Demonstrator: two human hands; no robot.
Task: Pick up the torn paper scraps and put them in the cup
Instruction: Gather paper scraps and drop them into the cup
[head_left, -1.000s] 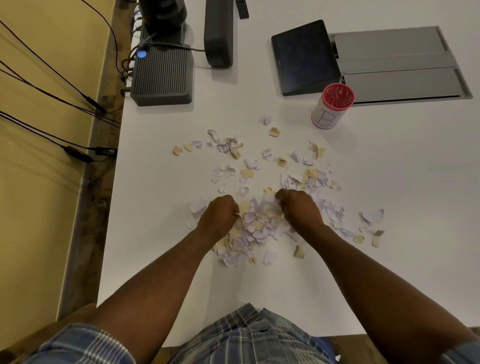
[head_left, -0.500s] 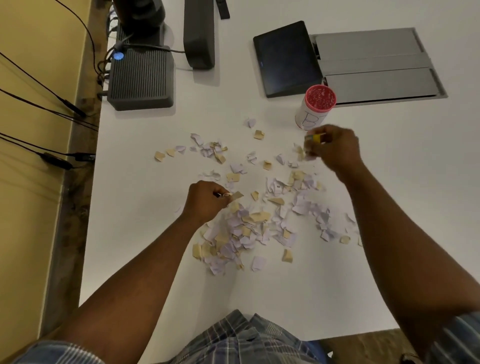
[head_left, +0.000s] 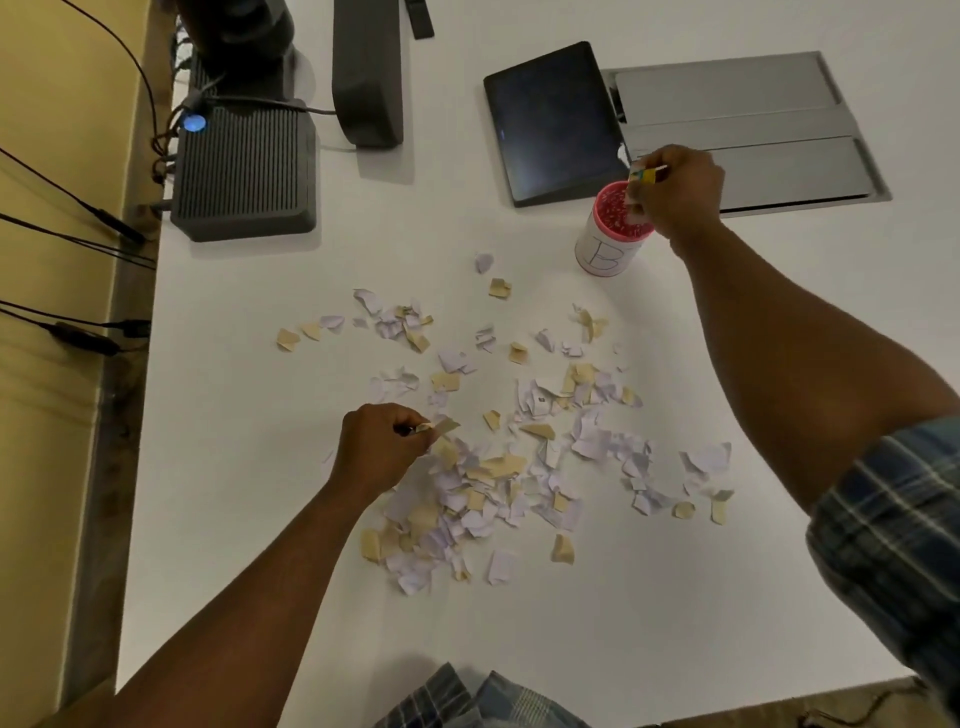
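Note:
Torn white and tan paper scraps lie scattered across the middle of the white table. A white cup with a red rim and a "B" drawn on it stands at the back right. My right hand hovers over the cup's mouth, fingers pinched on paper scraps with a small yellow bit showing. At the left side of the pile, my left hand is closed on a tan scrap that sticks out of its fingers.
A dark tablet leans just behind the cup, next to a grey metal hatch set in the table. A ribbed grey box with a blue light and a dark stand sit at the back left. Cables hang off the left edge.
My right hand has carried its scraps from the pile up and right to above the cup. My left hand has stayed at the pile, closed on a tan scrap.

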